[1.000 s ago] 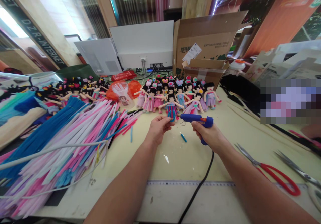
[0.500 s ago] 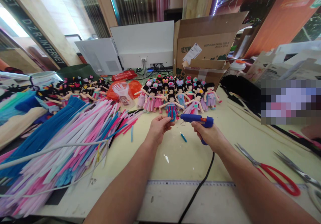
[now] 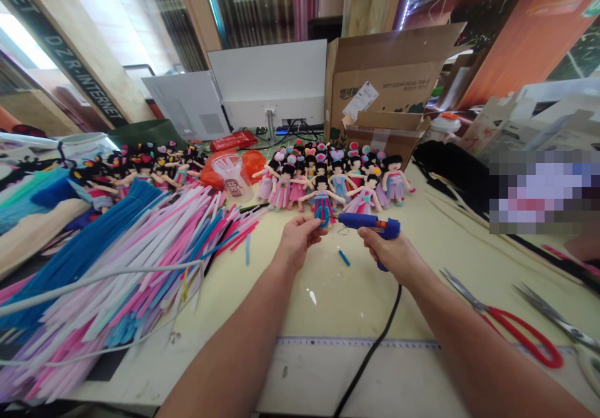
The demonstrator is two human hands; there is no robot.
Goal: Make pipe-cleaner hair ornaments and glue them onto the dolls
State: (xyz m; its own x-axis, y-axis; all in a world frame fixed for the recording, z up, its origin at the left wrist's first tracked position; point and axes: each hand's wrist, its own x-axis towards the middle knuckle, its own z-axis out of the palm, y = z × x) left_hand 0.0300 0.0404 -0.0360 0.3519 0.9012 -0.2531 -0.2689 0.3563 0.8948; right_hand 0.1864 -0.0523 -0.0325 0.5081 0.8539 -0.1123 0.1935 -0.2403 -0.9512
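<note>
**On the pale tabletop, a glue gun is facing a doll's skirt**

At the middle of the tabletop, the left hand is pinching the lower part of a black-haired doll, thumb and fingers closing narrowly on its blue-and-pink striped skirt. The doll is standing roughly upright, just in front of a cluster of similar dolls. From the other side, the right hand is wrapping around the grip of a blue glue gun, whose nozzle is pointing at the skirt's edge. Whether the tip is touching the skirt, or a finger is pressing the trigger, I cannot tell; no glue is showing clearly.

Judging by this pose, the step in hand is gluing, probably fixing something at the skirt. The next move is likely calling for a steady pinch and a small, well-aimed dab, with the left fingertips staying clear of the hot nozzle.

Nearer the person, a short blue piece is lying loose below the gun, and the black cord is trailing across a ruler. Red-handled scissors are resting near the right forearm, while fuzzy stems are spreading out on the left.
</note>
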